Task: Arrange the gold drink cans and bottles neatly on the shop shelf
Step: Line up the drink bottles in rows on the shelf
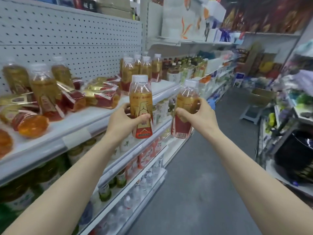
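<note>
My left hand (124, 122) grips an upright gold-and-red drink bottle (141, 99) with a white cap, held in front of the shelf edge. My right hand (199, 114) holds a second bottle of the same kind (185, 99), tilted slightly, out over the aisle. On the white shelf (94, 114) several gold bottles lie toppled at the left (45, 94), mixed with flat gold-and-red packs (103, 92). A tidy group of upright gold bottles (140, 68) stands farther along the shelf near the pegboard.
A white pegboard (76, 39) backs the shelf. Lower shelves hold green, red and clear bottles (122, 177). The grey aisle floor (203, 167) runs ahead. Racks of goods line the right side (291, 116), with a small step stool (252, 112).
</note>
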The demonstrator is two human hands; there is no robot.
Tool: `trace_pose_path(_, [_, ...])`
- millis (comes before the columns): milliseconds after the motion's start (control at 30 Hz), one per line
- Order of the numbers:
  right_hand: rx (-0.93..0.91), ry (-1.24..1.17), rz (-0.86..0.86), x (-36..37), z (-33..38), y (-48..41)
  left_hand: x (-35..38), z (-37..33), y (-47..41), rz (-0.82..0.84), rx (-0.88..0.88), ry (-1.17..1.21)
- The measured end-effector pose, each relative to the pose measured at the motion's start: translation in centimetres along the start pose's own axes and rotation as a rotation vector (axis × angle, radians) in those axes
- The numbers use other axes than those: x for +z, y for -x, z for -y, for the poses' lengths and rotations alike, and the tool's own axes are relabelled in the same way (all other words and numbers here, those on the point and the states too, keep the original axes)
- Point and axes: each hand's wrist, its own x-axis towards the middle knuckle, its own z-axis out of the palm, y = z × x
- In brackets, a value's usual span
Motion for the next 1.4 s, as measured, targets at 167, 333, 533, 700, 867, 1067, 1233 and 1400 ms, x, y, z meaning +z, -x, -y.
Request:
trace_pose_path(167, [-0.034,-0.014,-0.004,2.0,-2.6,-9.8,3.5,0.4,-9.2,-0.038,0.053,-0.041])
trace_pose_path(333, [-0.068,-0.005,-0.008,3.2,-3.5,-18.8,5.5,0.5,-17.9,-0.103,0.053,-0.052])
trace_pose_path(533, [-0.136,-0.054,0.032,5.3,-4.8,-28.3,7.9,0.9,-24.4,-0.186,0.031,-0.09])
trace_pose_path(700, [-0.188,-0.115,0.167,8.6,-6.5,-35.8,9.9,2.5,-27.7,-0.312,-0.013,-0.16])
trace_pose_path(867, [-0.244,-0.091,0.34,12.9,-7.6,-42.3,11.6,3.8,-30.0,-0.462,-0.088,-0.216])
trace_pose_path(1067, [-0.278,-0.083,0.486,17.9,-8.8,-47.2,13.2,4.4,-30.5,-0.606,-0.157,-0.304])
trace_pose_path(1233, [-0.299,-0.121,0.53,20.9,-8.1,-48.9,13.7,4.9,-30.2,-0.701,-0.211,-0.348])
trace_pose_path(1400, [-0.367,-0.134,0.549,22.9,-7.1,-49.5,13.7,4.9,-29.7,-0.751,-0.249,-0.368])
